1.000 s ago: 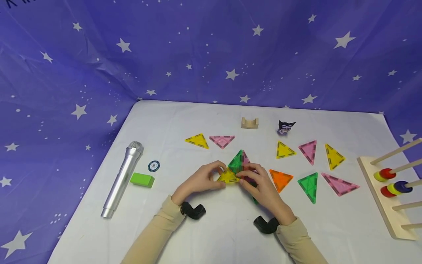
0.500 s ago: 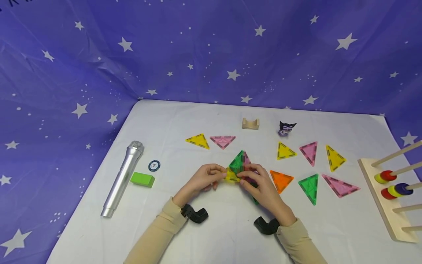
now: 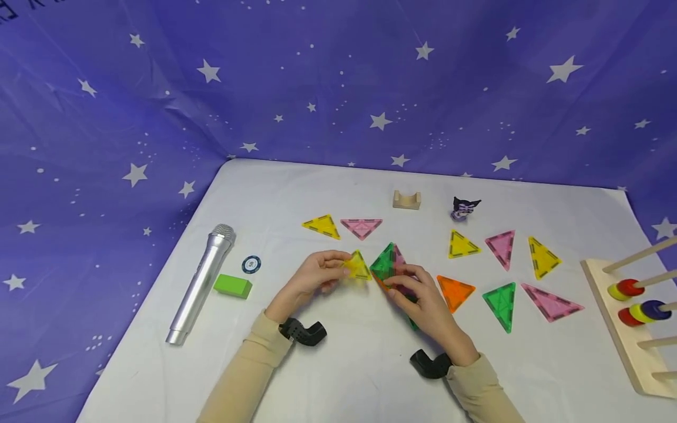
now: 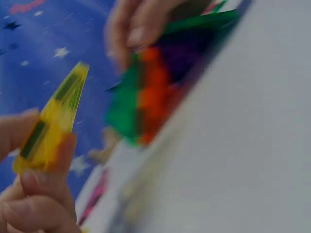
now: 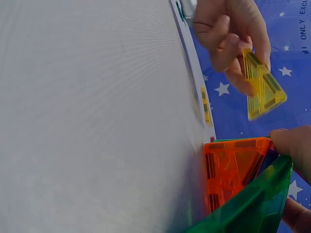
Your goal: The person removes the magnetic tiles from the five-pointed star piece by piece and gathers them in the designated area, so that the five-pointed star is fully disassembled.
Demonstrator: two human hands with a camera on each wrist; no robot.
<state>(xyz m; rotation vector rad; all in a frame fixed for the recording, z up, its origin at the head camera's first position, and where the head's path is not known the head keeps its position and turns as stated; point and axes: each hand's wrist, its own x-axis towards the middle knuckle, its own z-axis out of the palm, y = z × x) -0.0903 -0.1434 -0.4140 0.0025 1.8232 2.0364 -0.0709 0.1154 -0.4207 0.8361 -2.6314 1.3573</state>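
Observation:
My left hand [image 3: 314, 274] pinches a yellow triangular magnetic tile [image 3: 358, 265] between thumb and fingers, lifted off the table and apart from the other pieces. Beside it, my right hand [image 3: 425, 299] holds a small standing structure of joined magnetic tiles [image 3: 384, 262] in green, pink and orange. The right wrist view shows the structure's orange tile [image 5: 231, 167] and a green tile [image 5: 257, 199] leaning at an angle, with fingertips at its top. Part of the structure is hidden behind the right hand. In the left wrist view the yellow tile [image 4: 53, 124] appears tilted.
Loose triangular tiles lie around, including an orange tile [image 3: 455, 292], a green tile [image 3: 501, 305] and a pink tile [image 3: 361, 227]. A silver microphone [image 3: 203, 282], green block [image 3: 233, 286], poker chip [image 3: 251, 264], wooden piece [image 3: 406, 200], figurine [image 3: 463, 208] and wooden peg stacker [image 3: 624, 329] surround them.
My left hand has drawn the yellow tile away from the structure, leftward and up, exposing an orange tile there. My right hand stays at the structure. The head view has shifted slightly.

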